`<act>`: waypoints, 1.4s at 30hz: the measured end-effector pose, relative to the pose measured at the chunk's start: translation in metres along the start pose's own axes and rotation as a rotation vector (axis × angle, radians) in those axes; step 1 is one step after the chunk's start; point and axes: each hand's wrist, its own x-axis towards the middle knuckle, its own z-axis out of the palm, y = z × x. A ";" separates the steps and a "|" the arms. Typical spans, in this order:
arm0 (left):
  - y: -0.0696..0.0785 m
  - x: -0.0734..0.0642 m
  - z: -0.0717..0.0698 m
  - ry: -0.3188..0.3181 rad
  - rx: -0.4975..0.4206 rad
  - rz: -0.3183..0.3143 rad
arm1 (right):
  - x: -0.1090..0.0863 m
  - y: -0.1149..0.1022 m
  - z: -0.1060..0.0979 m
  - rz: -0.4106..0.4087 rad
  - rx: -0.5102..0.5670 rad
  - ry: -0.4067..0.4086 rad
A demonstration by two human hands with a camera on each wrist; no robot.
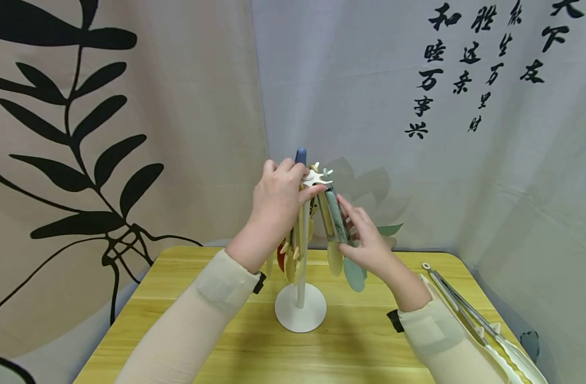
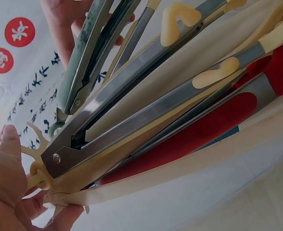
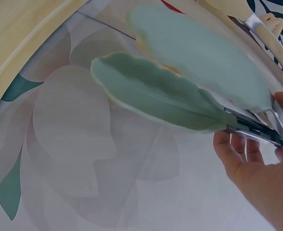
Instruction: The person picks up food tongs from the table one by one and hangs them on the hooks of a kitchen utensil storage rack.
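A white utensil rack with a round base, an upright post and hooks at the top stands on the table, hung with several kitchen tools. My left hand grips its hooked top, fingers behind and thumb reaching forward. Pale green tongs with scalloped silicone tips hang down on the right side. My right hand holds these tongs by their arms, thumb on one side and fingers on the other. Beside them in the left wrist view are metal tongs with cream parts and a red-handled tool.
Long metal tongs with pale tips lie along the right edge of the wooden table. A cloth backdrop with printed leaves and characters hangs behind. The blue-tipped piece rises at the rack's top.
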 end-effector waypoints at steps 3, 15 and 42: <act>0.000 0.000 0.000 0.008 0.006 0.005 | 0.000 0.000 0.001 -0.007 0.006 -0.009; -0.001 -0.001 0.001 0.015 0.007 0.005 | 0.001 0.001 0.008 -0.034 0.016 -0.030; -0.007 -0.004 0.004 0.023 -0.008 0.053 | -0.007 0.009 0.022 -0.067 0.012 -0.054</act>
